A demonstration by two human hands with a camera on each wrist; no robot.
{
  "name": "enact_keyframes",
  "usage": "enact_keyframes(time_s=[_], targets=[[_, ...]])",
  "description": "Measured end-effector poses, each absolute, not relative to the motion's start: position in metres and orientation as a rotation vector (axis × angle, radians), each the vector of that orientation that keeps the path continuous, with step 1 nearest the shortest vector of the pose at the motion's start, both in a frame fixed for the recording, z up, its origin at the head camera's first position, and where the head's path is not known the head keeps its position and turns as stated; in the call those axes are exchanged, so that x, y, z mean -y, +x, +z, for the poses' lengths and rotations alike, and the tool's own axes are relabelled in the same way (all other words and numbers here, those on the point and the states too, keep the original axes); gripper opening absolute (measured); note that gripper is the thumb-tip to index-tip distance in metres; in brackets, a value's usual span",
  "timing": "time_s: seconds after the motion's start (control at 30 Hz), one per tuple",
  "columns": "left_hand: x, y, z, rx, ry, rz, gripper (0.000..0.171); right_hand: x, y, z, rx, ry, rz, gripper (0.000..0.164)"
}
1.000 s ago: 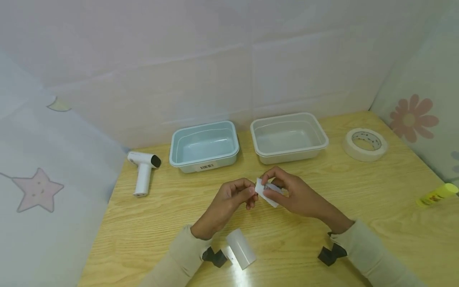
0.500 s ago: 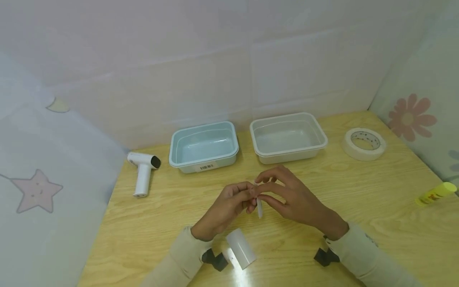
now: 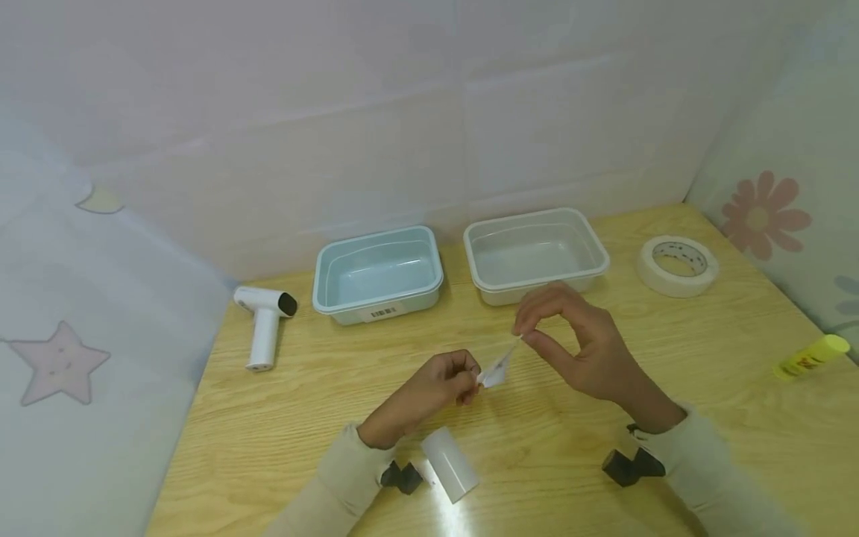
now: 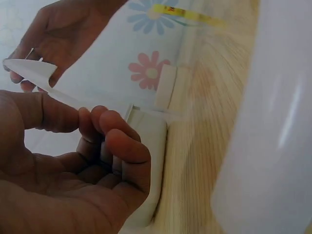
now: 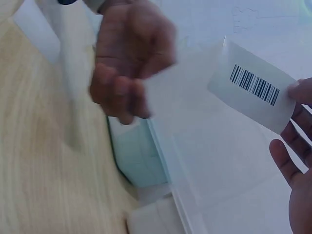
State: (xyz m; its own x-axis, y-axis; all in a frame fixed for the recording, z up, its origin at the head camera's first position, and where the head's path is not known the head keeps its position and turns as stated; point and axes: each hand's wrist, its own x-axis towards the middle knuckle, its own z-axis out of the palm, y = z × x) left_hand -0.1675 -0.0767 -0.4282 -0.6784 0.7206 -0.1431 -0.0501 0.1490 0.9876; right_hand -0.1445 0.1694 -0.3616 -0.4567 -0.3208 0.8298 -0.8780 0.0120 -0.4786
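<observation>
A small white barcode label (image 3: 496, 371) stretches between the two hands in the head view. My right hand (image 3: 570, 339) pinches its upper end between thumb and fingertips; the right wrist view shows the printed face of the label (image 5: 253, 85). At the lower end, my left hand (image 3: 432, 391) has thumb and forefinger together on the label. Seen from the left wrist, the label (image 4: 34, 70) curls and narrows toward the left fingertips. The right wrist view has the left hand (image 5: 129, 63) blurred and apart from the label. A white cylinder (image 3: 450, 464) lies beside the left wrist.
Behind the hands stand a light blue tray (image 3: 376, 309) and a whitish tray (image 3: 537, 287). A white pistol-shaped device (image 3: 265, 328) lies at left. To the right are a tape roll (image 3: 671, 283) and a yellow glue stick (image 3: 810, 356). Cloth walls bound the table.
My right hand first closes in on the left hand, turning the label edge-on. It has since drawn away up and right with one end of the label. The left hand has barely moved.
</observation>
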Motion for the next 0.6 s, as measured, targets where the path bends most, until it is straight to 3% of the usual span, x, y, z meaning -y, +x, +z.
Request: enact_keyframes(time_s=[0.23,0.6], targets=[[0.077,-0.163,-0.436,-2.259,0.902,1.077,0.009,-0.180,-0.145,-0.346,1.568,1.144,1.682,0.018],[0.079,-0.156,-0.430,-2.498,1.222,0.455,0.012,-0.212,-0.160,-0.381,1.608,0.818,1.875,0.027]])
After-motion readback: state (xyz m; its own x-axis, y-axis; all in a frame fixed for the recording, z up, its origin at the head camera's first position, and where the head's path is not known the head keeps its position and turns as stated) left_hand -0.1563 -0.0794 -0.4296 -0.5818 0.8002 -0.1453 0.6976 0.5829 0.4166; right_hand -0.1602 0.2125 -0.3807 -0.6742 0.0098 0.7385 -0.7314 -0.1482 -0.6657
